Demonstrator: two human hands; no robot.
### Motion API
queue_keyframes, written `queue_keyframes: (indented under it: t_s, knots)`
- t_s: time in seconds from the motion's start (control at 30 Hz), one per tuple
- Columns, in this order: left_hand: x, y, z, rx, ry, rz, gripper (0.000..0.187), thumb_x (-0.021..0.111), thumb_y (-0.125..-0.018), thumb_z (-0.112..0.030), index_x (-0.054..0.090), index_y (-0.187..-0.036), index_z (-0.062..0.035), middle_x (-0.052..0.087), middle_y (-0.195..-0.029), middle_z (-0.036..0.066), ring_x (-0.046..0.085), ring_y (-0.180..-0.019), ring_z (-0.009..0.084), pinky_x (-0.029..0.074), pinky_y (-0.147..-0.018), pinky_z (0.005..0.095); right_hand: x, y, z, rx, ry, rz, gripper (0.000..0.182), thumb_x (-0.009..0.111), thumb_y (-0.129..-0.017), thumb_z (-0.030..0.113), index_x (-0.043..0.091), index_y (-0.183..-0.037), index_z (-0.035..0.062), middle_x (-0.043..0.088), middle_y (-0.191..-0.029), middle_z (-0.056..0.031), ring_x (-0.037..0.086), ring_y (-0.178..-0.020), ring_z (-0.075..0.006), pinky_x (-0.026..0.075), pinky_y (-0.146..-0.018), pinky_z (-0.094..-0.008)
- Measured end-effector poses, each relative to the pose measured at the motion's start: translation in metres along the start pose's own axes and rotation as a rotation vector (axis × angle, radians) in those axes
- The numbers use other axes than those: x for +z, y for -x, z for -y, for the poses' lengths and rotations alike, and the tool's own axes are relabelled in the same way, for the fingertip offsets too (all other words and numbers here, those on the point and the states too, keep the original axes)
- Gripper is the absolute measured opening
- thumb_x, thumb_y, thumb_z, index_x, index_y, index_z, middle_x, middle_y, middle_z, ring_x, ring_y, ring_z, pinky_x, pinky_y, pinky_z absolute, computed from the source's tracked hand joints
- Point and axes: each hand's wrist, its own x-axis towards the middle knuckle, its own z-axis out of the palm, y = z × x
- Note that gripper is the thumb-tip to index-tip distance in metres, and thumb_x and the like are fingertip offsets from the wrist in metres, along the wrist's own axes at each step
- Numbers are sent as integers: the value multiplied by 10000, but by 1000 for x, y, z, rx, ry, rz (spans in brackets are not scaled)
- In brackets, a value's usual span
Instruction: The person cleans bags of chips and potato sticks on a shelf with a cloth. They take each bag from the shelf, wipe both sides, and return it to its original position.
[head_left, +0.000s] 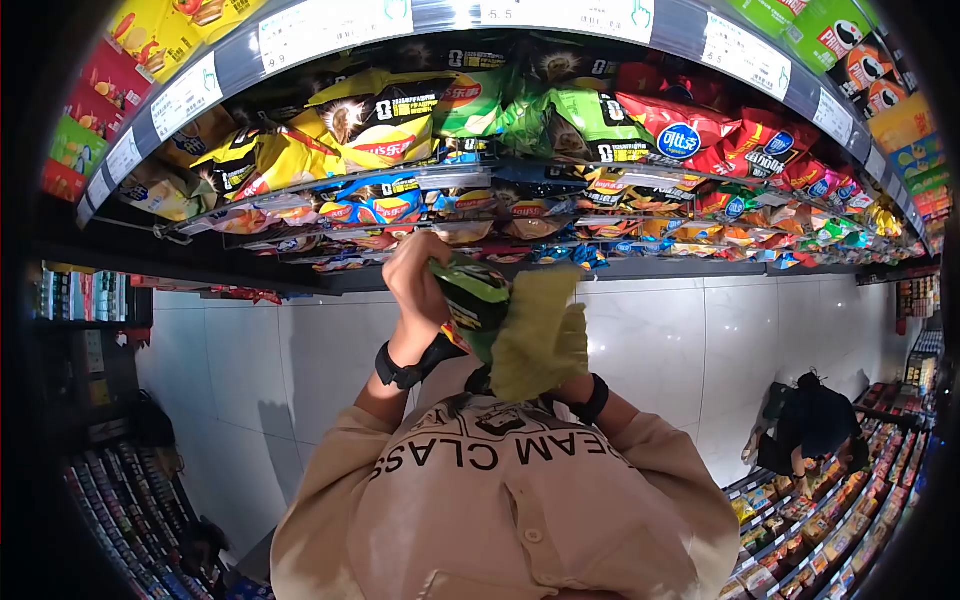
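My left hand (414, 280) is closed on the upper edge of a green and black chip bag (474, 298), held in front of my chest. A yellow-green cloth (535, 335) is in my right hand, against or just beside the bag's right side. The cloth covers the fingers of that hand, and only the wrist with a black band shows below it. Another black band is around my left wrist. Part of the bag is hidden behind the cloth and my left hand.
Ahead stands a curved-looking shelf unit with price labels (335, 24) and rows of chip bags, among them yellow (375, 125), green (598, 122) and red (675, 125) ones. Pale floor tiles (640, 340) lie below. A person (812, 425) crouches by low shelves (850, 490) at the right.
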Motion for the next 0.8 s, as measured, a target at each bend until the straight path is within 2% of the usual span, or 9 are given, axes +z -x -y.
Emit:
queue_keyframes:
  t_s: [0.07,0.17,0.2,0.3,0.4,0.43,0.53,0.67,0.8]
  knots:
    - [-8,-5,8,-65,25,-47,69,403,-684,52,450,-664,5,462,-598,102,452,-519,211,357,-529,273,-3,-2,-14,-94,653,123,503,500,-911,148,296,-1364,67,453,-1296,-79,509,-1110,-191,398,-977,-342]
    - [-18,-20,23,-115,13,-170,121,371,-763,55,458,-693,8,444,-587,63,412,-528,122,338,-515,253,18,-10,14,143,67,44,579,573,-870,161,292,-1370,82,477,-1276,-84,510,-1109,-176,392,-976,-333]
    - [-22,-24,27,-95,-21,-243,148,356,-798,54,465,-711,8,427,-573,34,377,-533,77,317,-499,245,23,-13,37,-146,900,115,645,661,-800,177,340,-1352,84,506,-1247,-92,517,-1111,-204,401,-957,-362]
    - [-24,-29,23,-190,-43,-199,159,352,-793,60,477,-709,10,320,-549,1,272,-497,47,211,-456,234,17,-14,38,-171,1000,95,597,695,-744,157,444,-1278,65,529,-1214,-116,524,-1104,-265,401,-942,-392]
    - [-8,-22,19,99,-208,36,131,380,-726,112,477,-704,27,443,-562,109,451,-486,190,337,-482,274,12,-20,33,-487,1338,-6,449,646,-743,108,539,-1177,66,540,-1187,-137,525,-1080,-321,392,-939,-416]
    - [-2,-19,8,-22,-126,67,126,390,-697,134,473,-709,40,493,-612,168,521,-549,281,383,-513,292,10,-23,33,-486,1341,-4,449,646,-743,108,539,-1177,66,540,-1187,-137,525,-1080,-321,392,-939,-416]
    - [-2,-18,8,-108,-86,34,127,382,-697,139,470,-712,49,494,-614,167,521,-543,269,378,-508,289,8,-29,36,-410,1221,-173,204,617,-753,59,642,-955,80,604,-1038,-115,546,-982,-312,428,-849,-386]
    - [-11,-20,7,-72,-113,-9,123,365,-780,85,445,-712,21,417,-590,94,398,-528,125,344,-520,239,1,-33,37,-547,1537,-128,178,589,-789,61,621,-963,40,607,-988,-129,563,-902,-307,444,-784,-378]
    - [-18,-14,33,-307,15,-9,167,356,-822,26,429,-676,-11,428,-595,22,365,-565,73,325,-514,226,-25,-28,5,-86,1068,-284,171,499,-865,55,564,-1002,-26,587,-957,-154,559,-850,-307,435,-748,-371]
